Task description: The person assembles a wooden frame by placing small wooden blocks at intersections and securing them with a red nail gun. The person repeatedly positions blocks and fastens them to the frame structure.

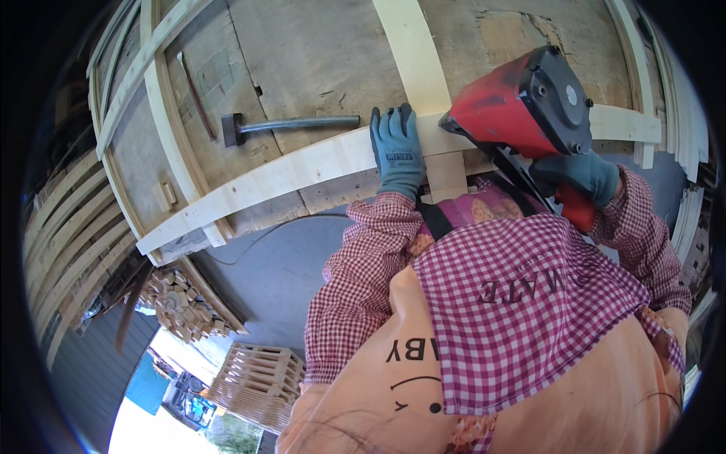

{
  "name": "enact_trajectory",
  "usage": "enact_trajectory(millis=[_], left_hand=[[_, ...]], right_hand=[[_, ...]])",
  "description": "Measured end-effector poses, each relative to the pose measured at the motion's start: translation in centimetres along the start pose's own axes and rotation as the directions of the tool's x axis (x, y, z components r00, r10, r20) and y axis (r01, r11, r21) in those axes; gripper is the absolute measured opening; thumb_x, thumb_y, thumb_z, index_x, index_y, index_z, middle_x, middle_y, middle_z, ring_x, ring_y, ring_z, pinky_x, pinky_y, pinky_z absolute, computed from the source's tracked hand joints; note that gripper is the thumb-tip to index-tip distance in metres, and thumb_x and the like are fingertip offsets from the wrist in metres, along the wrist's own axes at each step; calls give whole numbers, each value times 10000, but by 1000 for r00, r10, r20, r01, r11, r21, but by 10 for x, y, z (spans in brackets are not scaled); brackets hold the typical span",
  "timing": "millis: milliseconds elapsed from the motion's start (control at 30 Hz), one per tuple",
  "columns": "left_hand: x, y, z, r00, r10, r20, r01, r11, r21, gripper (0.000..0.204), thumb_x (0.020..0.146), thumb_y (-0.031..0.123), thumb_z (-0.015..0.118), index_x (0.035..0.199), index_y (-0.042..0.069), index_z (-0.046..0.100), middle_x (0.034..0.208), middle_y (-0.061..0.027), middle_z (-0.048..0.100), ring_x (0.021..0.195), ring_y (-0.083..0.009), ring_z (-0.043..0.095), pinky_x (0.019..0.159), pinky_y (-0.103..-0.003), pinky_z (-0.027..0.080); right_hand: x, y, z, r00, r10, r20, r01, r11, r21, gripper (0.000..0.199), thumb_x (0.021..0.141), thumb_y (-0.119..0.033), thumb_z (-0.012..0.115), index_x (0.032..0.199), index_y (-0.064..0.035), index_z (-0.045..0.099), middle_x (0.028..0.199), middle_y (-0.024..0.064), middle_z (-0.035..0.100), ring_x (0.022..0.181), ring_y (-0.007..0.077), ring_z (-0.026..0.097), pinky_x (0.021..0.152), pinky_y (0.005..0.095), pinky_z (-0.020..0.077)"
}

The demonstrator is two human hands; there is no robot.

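My left hand, in a blue-grey work glove, grips a long pale wooden slat with its fingers curled over the far edge. Just right of it, this slat meets a crosswise slat. My right hand, gloved alike, is wrapped around the handle of a red and black nail gun. The gun's nose points left, at the joint of the two slats. On the worktable, a hammer with a dark head lies left of my left hand. Part of my right hand is hidden behind the gun.
A thin reddish pry bar and a small wood block rest farther left, among slats joined into a frame. Stacked slats stand at the left. Below lie a pile of wood blocks and stacked pallets. A hose crosses the floor.
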State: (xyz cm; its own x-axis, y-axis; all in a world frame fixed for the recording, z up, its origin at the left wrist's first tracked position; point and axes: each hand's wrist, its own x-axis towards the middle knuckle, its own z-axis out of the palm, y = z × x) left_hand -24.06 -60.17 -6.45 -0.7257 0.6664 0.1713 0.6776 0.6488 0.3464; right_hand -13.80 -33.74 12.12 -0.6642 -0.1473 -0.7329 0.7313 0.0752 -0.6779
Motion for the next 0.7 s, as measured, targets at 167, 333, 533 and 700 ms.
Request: enact_trajectory(millis=[167, 333, 533, 700], left_hand=[[-5, -6, 8, 1000, 7, -26, -6, 999, 39, 463, 772, 168, 613, 1203, 34, 506, 1219, -166, 506, 1186, -357, 452, 1118, -567, 250], [-4, -4, 4, 1000, 4, -14, -4, 1000, 12, 487, 756, 175, 627, 1207, 38, 505, 1223, -169, 502, 1188, -357, 451, 1120, -564, 249], [-8, -8, 6, 1000, -4, 12, 4, 1000, 26, 523, 741, 185, 644, 1221, 39, 496, 1233, -174, 486, 1199, -360, 440, 1123, -565, 241], [-10, -11, 4, 1000, -15, -4, 15, 1000, -25, 451, 781, 95, 578, 1218, 14, 504, 1193, -202, 500, 1186, -367, 459, 1128, -577, 250]], right_hand=[[6, 2, 4, 997, -74, -6, 73, 996, -49, 282, 814, -13, 585, 1096, 6, 594, 794, 67, 621, 642, 125, 581, 534, 284, 464], [5, 0, 3, 1000, -25, 7, 26, 963, -268, 430, 794, -90, 649, 1213, -30, 569, 1050, 134, 623, 899, 214, 609, 771, 352, 507], [8, 57, -2, 885, -436, 166, 437, 652, -620, 589, 798, -163, 691, 1348, -89, 493, 1395, 155, 452, 1288, 298, 429, 1095, 422, 323], [7, 62, 10, 869, -463, 172, 447, 587, -676, 604, 803, -174, 709, 1357, -90, 484, 1415, 153, 436, 1309, 318, 406, 1112, 406, 306]])
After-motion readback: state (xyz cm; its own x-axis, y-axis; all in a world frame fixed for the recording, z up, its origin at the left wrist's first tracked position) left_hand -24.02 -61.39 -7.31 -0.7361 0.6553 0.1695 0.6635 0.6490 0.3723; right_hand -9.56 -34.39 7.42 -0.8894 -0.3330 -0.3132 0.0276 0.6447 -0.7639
